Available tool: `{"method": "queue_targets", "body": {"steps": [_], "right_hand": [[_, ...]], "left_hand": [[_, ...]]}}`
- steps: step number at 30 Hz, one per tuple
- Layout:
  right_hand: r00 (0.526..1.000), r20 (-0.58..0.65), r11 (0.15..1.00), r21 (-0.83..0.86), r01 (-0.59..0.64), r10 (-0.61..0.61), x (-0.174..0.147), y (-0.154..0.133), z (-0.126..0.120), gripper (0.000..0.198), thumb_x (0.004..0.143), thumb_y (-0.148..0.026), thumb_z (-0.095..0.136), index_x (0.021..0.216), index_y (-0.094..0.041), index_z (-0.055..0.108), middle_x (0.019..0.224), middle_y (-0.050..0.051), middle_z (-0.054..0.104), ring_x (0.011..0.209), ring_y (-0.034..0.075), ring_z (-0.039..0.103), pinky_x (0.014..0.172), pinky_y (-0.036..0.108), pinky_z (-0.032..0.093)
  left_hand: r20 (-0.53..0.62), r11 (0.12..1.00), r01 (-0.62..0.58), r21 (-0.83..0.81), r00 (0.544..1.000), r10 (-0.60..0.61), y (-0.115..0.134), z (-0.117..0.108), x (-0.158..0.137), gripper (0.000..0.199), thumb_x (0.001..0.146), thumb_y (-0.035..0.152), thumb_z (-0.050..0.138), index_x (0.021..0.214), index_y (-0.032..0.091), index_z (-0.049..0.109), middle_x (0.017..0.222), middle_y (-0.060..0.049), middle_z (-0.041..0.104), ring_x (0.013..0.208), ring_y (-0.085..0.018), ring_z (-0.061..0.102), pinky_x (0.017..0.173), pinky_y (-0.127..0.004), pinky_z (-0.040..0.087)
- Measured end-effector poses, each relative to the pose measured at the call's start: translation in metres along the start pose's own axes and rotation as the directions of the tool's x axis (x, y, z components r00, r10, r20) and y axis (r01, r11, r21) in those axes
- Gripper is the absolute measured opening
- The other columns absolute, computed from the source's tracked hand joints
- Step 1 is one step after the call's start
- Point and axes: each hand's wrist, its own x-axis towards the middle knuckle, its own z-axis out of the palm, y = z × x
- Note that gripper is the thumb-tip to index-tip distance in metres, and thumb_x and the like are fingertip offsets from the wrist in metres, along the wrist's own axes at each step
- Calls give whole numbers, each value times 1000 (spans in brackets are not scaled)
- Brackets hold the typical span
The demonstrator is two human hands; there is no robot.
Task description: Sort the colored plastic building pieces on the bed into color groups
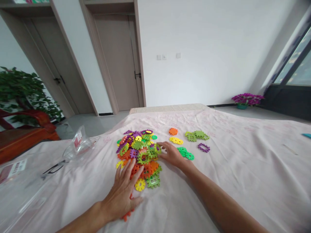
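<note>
A heap of colourful plastic interlocking pieces (137, 145) lies on the cloth, with square, round and toothed shapes in purple, green, orange and yellow. My left hand (122, 191) rests at its near left side, fingers spread, over an orange piece (128, 215) that is partly hidden. At the heap's right edge, my right hand (173, 155) pinches a yellow-green piece (157, 149) between thumb and fingers. Close to the left fingertips are a yellow flower-shaped piece (140, 185) and a green square window piece (153, 181).
Right of the heap lie small groups: an orange disc (173, 131), yellow pieces (176, 140), light green pieces (196, 135), green flowers (186, 153) and a purple frame (203, 148). Clear plastic packaging (79, 144) and eyeglasses (53, 168) are on the left.
</note>
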Motion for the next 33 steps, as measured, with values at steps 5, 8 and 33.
{"method": "queue_targets", "body": {"steps": [5,8,33], "right_hand": [[972,-191,991,19,-133,134,7,29,-24,56,74,-40,76,125,-24,61,107,7,62,84,19,63,75,32,50],[912,-335,959,-71,-276,237,3,51,-51,54,74,-42,74,123,-24,62,105,6,62,82,19,63,75,33,49],[633,-463,453,-447,-771,620,-45,102,-118,25,73,-23,57,88,-26,77,102,11,69,106,33,53,87,44,38]], "left_hand": [[-205,998,-12,69,978,26,6,12,48,75,83,44,59,151,28,31,161,-14,16,146,-37,19,113,-64,16],[-291,994,-16,110,956,47,7,16,73,60,88,45,54,143,26,44,157,-15,29,143,-35,26,114,-63,13],[-261,648,637,-418,599,-757,-156,29,80,60,94,51,28,140,17,46,140,-13,53,129,-27,50,105,-38,40]]}}
